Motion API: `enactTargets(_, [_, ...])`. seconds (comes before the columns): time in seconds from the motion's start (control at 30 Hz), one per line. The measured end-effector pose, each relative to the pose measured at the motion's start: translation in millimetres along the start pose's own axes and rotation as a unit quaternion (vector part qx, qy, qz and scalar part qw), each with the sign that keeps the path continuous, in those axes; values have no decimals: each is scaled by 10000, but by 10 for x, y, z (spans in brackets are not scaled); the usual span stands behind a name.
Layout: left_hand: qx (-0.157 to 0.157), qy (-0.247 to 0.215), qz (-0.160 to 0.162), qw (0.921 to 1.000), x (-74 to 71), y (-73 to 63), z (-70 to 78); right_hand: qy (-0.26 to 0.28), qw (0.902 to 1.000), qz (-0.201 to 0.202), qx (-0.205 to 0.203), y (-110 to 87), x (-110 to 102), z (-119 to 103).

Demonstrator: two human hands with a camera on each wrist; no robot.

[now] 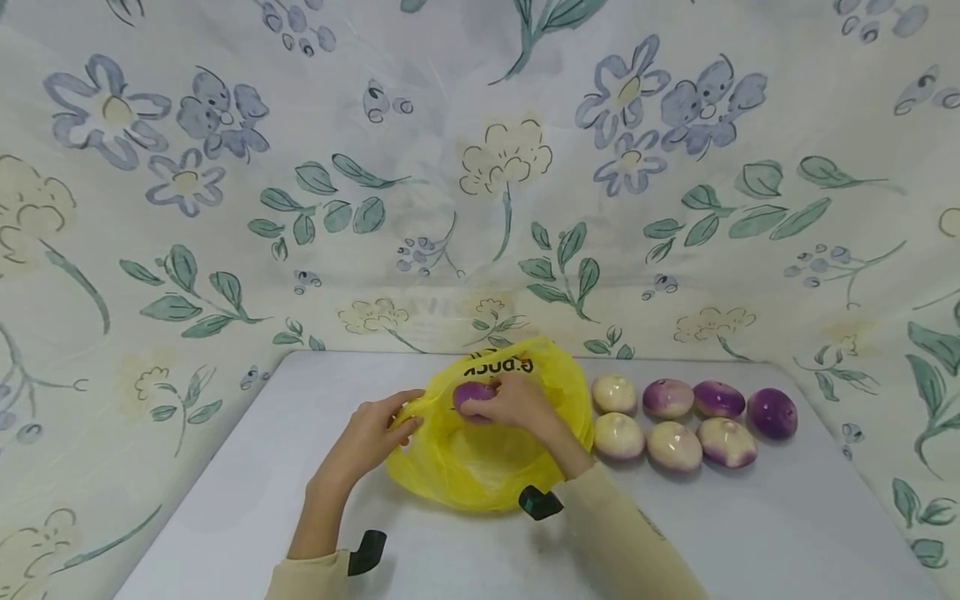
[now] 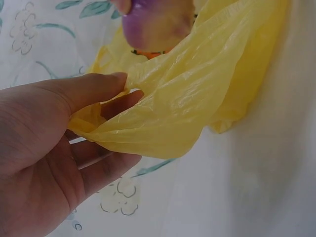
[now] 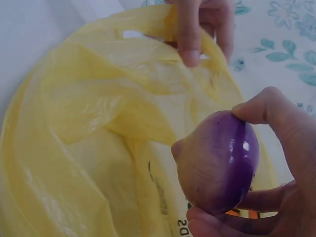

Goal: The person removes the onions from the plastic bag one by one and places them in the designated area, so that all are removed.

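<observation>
My right hand (image 1: 519, 402) grips a glossy purple-and-cream turnip (image 3: 217, 163) between thumb and fingers. It is held over the open mouth of a yellow plastic bag (image 1: 487, 483), its pointed root end towards the bag in the right wrist view. My left hand (image 1: 375, 435) holds the bag's left edge, with the thumb on one side of the thin plastic and the fingers behind it, as the left wrist view shows. The bag stands with its mouth spread, and black lettering shows on its far wall. Its bottom is hidden by folds and the right hand.
To the right of the bag, several more turnips (image 1: 673, 446) lie in two rows on the white table (image 1: 247, 500), the nearest close against the bag. A floral cloth (image 1: 435, 200) hangs behind the table and spreads along its sides.
</observation>
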State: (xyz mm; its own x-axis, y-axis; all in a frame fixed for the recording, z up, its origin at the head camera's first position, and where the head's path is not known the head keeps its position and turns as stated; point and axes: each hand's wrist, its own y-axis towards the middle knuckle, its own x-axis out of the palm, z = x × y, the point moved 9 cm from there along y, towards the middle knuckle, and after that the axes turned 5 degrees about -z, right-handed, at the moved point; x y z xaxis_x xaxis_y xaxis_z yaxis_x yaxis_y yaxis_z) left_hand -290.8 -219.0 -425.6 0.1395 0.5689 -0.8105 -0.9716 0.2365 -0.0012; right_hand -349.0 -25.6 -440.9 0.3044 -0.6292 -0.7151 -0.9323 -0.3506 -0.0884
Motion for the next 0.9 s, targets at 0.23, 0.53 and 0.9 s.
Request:
enactTargets(0.23, [-29,-37,17,10000,-7,-3,-15,219,9997,5,91,-114,-78,9])
enactTargets(0.53, [29,-3,37,10000,-19,-5,-2,106,9991,319,261,-262,-242,106])
enactTargets(0.9, [-50,45,30,10000,-13,-3,-19,246,9976,530,365,-498,-486,228])
